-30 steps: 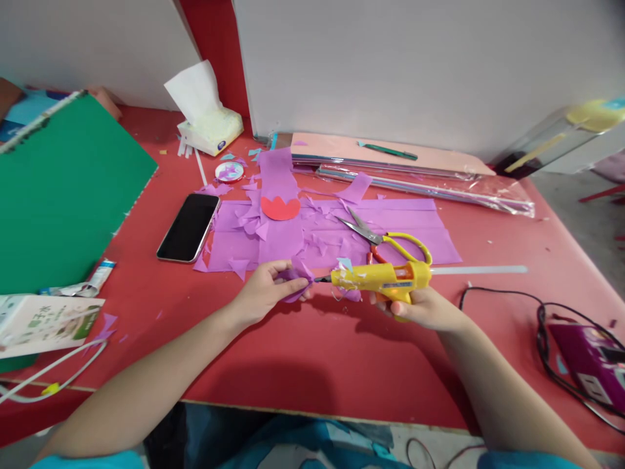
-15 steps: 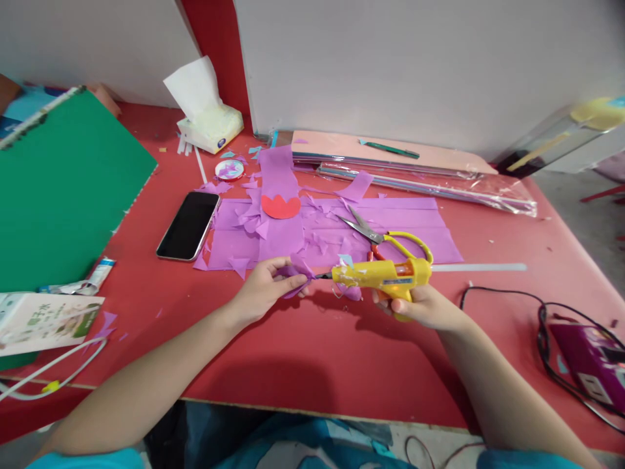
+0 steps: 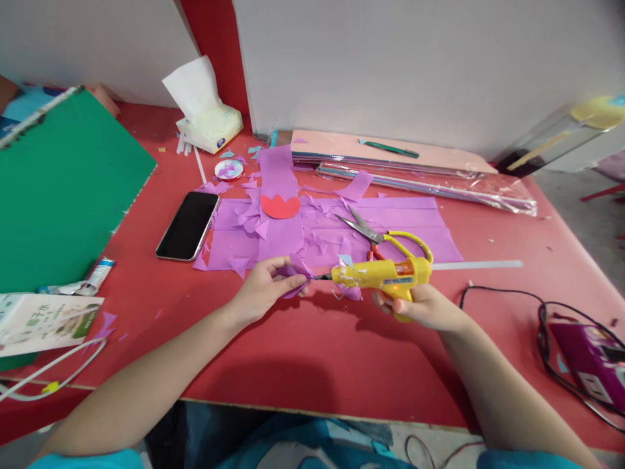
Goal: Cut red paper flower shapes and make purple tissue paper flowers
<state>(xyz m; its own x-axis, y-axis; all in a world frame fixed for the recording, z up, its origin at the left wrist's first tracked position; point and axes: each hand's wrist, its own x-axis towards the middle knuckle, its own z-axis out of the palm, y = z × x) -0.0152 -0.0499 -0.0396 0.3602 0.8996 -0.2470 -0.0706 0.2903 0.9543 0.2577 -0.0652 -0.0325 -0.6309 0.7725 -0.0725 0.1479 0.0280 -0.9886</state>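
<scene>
A broad, glossy red worktop (image 3: 303, 358) with a thin tan near edge meets a flat, pale grey upright panel (image 3: 415, 71) behind. A second pale grey panel (image 3: 97, 45) stands farther left, with a narrow red vertical strip (image 3: 222, 55) between them. Grey floor (image 3: 571, 202) shows past the right side, near a thin red bar (image 3: 605, 193). Light casts soft shadows across the worktop.

phone (image 3: 188, 225) left of paper sheet (image 3: 415, 216) | scissors (image 3: 374, 237) on sheet | tissue pack (image 3: 215, 127) behind phone | glue gun (image 3: 381, 273) before scissors
</scene>
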